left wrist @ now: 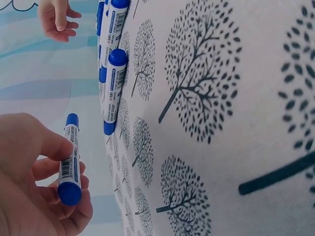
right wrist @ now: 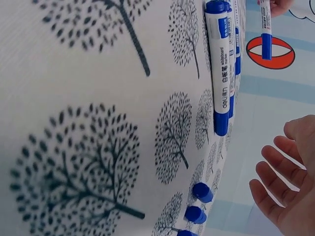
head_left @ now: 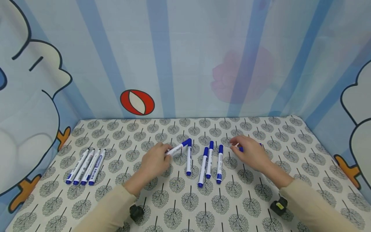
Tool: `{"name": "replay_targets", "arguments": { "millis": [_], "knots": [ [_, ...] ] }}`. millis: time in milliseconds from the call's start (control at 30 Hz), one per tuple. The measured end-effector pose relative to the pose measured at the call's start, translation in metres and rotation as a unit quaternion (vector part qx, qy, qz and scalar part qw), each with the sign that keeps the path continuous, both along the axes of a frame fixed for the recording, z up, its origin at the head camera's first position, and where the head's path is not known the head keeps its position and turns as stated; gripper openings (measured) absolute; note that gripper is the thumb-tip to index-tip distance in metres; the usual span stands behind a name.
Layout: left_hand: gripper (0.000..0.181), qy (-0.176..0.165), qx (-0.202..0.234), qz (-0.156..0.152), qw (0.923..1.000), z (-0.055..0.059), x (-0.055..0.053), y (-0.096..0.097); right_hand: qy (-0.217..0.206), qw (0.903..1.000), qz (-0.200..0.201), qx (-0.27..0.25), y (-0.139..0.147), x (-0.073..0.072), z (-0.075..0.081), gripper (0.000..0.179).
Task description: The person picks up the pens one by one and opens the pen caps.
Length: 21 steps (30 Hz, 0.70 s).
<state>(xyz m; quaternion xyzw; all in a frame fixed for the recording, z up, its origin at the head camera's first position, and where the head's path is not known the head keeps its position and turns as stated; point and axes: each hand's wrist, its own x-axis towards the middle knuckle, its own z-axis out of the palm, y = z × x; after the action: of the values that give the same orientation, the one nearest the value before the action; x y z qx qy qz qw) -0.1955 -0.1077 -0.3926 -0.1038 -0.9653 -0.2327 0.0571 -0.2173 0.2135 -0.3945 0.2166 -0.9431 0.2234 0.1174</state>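
Observation:
In my left hand (head_left: 156,159), a white whiteboard marker (head_left: 175,149) with a blue cap is pinched between thumb and fingers, raised off the cloth. My right hand (head_left: 250,153) holds nothing; its fingers are loosely bent above the cloth. Beside it lie loose blue caps (right wrist: 202,192), mostly hidden by the hand in the head view. Between the hands lie one capped marker (head_left: 189,161) and, further right, a group of three capped markers (head_left: 220,164). Several uncapped markers (head_left: 94,167) lie side by side at the left, tips pointing away.
A white cloth (head_left: 176,206) printed with grey trees covers the table. Behind it hangs a striped blue curtain (head_left: 191,64) with cartoon prints. Small black devices (head_left: 279,206) sit at both wrists.

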Motion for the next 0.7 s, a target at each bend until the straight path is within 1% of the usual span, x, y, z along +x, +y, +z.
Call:
{"name": "replay_targets", "arguments": {
  "millis": [133,300,400,567,700],
  "knots": [
    [0.025,0.007,-0.004,-0.002,1.0,0.002,-0.001,0.0,0.016,0.9997,0.018,0.005,-0.006,-0.001,0.0,0.021],
    [0.026,0.017,-0.005,-0.014,0.9998,0.004,-0.003,0.0,0.042,0.9985,0.035,0.006,-0.014,-0.001,0.0,0.02],
    [0.026,0.018,-0.009,-0.019,0.9996,0.006,-0.004,0.001,0.062,0.9969,0.048,0.001,-0.019,0.0,0.001,0.019],
    [0.024,0.031,-0.018,-0.031,0.9989,0.011,-0.003,0.004,0.092,0.9937,0.064,-0.002,-0.027,0.002,0.004,0.019],
    [0.023,0.039,-0.026,-0.041,0.998,0.013,-0.001,0.006,0.094,0.9934,0.066,0.006,-0.033,0.004,0.007,0.022]
  ]
}}
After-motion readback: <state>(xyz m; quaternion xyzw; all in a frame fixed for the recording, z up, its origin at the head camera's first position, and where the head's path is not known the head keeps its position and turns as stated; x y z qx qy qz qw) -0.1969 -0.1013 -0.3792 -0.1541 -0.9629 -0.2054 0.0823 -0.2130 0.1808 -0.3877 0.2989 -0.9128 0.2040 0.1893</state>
